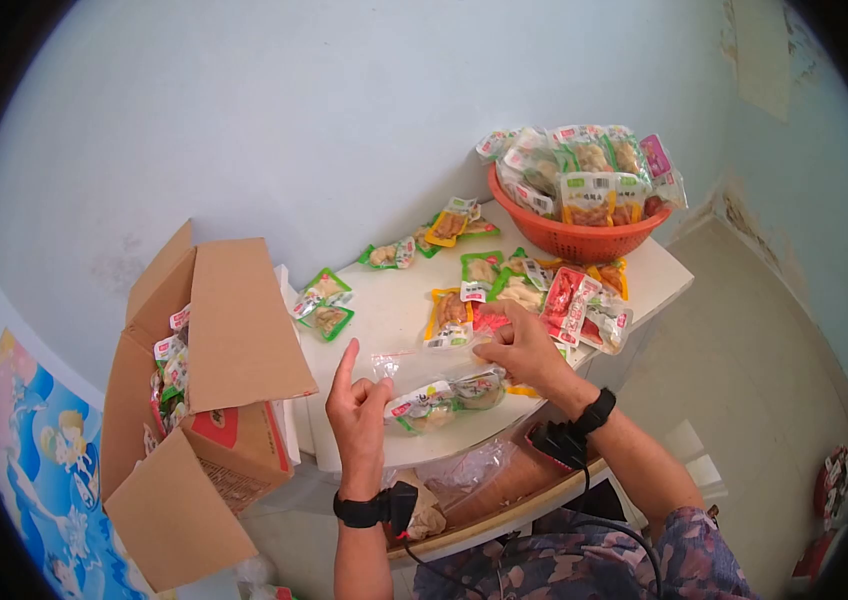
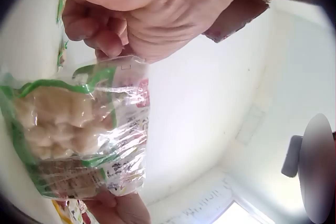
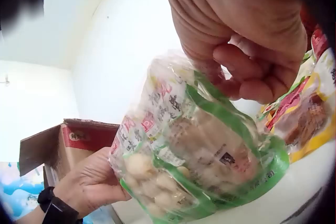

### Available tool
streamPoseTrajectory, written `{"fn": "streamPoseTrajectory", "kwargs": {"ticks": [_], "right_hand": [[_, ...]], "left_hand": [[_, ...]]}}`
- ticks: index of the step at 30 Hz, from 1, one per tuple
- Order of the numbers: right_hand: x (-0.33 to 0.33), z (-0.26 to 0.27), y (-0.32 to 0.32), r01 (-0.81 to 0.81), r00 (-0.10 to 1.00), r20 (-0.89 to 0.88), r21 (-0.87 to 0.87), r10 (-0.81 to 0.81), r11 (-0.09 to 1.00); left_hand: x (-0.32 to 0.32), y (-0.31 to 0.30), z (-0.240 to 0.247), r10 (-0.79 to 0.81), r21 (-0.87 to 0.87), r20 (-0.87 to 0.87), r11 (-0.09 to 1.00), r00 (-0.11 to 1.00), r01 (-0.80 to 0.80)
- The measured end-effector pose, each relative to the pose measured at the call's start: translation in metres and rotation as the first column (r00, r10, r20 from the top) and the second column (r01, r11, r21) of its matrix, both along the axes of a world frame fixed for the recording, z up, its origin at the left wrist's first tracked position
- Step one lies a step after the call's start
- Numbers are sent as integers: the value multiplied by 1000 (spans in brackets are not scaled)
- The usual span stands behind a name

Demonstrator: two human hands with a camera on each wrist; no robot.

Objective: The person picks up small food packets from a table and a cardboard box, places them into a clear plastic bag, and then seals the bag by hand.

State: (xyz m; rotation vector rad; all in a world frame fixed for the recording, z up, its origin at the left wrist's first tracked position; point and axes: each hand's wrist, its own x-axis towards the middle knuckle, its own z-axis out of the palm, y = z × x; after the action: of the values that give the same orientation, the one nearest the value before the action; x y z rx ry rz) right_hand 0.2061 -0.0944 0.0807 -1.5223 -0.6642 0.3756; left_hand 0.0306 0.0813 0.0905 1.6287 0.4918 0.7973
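Observation:
A clear plastic bag [image 1: 447, 402] with green-edged packets of pale food inside hangs low over the table's front edge. My left hand [image 1: 356, 420] pinches its left side, index finger pointing up. At its upper right, my right hand [image 1: 526, 350] pinches the film with curled fingers. In the left wrist view, the bag [image 2: 79, 129] stretches between my left hand [image 2: 157, 8] and my right hand [image 2: 123, 209]. The right wrist view has the bag [image 3: 194, 150] below my right hand [image 3: 241, 29], with my left hand [image 3: 89, 184] at its far side, fingertips partly hidden.
An orange basket [image 1: 574, 238] heaped with packets stands at the back right. Loose packets [image 1: 519, 292] lie before it, and others [image 1: 326, 303] by the wall. At left is an open cardboard box [image 1: 244, 330] containing packets. Below the tabletop, an open drawer [image 1: 504, 520] holds plastic bags.

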Motion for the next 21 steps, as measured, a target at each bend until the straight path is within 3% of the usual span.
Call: {"fn": "streamPoseTrajectory", "kwargs": {"ticks": [7, 11, 14, 16, 20, 21], "right_hand": [[24, -43, 0, -240, 969, 44, -65, 243, 969], [24, -44, -2, -277, 956, 68, -110, 285, 955], [8, -10, -14, -256, 965, -104, -155, 241, 954], [9, -21, -19, -260, 966, -38, -107, 257, 960], [5, -16, -30, -311, 934, 150, -109, 325, 944], [5, -17, -32, -304, 904, 253, -182, 344, 935]], "left_hand": [[-10, 11, -10, -174, -32, -207, 985, 963, 171], [-20, 23, -28, -334, -38, -129, 942, 934, 332], [-27, 27, -37, -440, -134, -38, 892, 897, 432], [-31, 28, -39, -511, -166, -35, 851, 859, 499], [-30, 6, -31, -396, 102, -116, 908, 911, 407], [-28, 3, -33, -343, 161, -147, 917, 928, 364]]}}
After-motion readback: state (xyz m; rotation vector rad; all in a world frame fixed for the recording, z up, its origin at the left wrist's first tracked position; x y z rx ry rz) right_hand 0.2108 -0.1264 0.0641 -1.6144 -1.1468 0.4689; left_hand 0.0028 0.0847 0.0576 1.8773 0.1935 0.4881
